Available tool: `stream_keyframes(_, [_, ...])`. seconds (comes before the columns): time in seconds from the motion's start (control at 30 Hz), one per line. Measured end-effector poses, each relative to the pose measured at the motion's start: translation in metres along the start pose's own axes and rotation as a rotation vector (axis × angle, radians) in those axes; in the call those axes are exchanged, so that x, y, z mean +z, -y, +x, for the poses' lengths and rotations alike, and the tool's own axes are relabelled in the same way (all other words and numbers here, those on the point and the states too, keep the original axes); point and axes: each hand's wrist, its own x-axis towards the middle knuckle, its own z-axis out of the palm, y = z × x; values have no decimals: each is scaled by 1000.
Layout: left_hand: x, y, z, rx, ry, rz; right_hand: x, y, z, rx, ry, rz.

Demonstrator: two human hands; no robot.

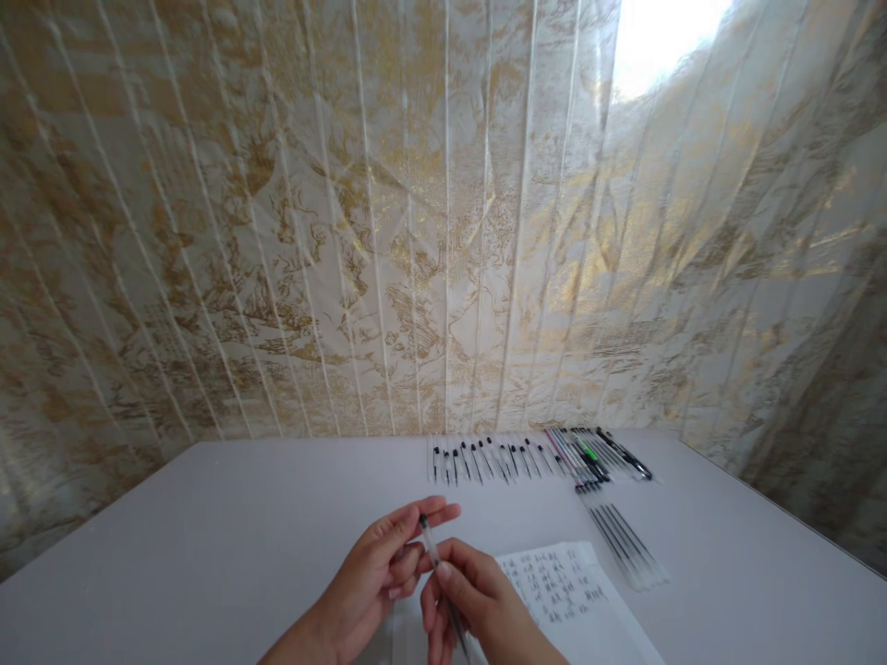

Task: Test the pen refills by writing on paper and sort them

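Filling the background, a gold-patterned curtain (388, 212), below it a pale table (208, 536), a handwritten sheet (596, 633), the left hand (378, 559) half-curled, its hold unclear, the right hand (481, 591) pinching mid-length a slim pen (431, 547), dark end by the left thumb.

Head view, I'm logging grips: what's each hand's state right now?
Left hand: partly curled at the dark upper end of the pen; whether it grips can't be told.
Right hand: closed, holding the pen between thumb and fingers.
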Motion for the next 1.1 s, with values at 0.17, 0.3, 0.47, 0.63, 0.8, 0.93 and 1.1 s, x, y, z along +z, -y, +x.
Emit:
stream_keyframes(0.17, [1,5,-1,36,-75,50,1,-3,0,-3,-46,-50])
stream_keyframes(0.3, [0,5,2,42,-63,58,1,-5,-1,1,-55,-37])
stream_keyframes(0.47, [0,3,1,19,-63,75,1,-3,-1,4,-105,-43])
stream_keyframes(0.63, [-2,5,2,30,-59,112,1,-5,-2,18,-150,-86])
stream_keyframes(0.8, [-3,0,3,21,-10,113,2,0,-2,38,-99,4])
stream_keyframes(0.93, [-3,3,2,22,-52,129,3,-2,-2,24,-127,-44])
stream_keyframes(1.1, [-4,4,3,15,-42,119,2,-5,-1,59,-41,53])
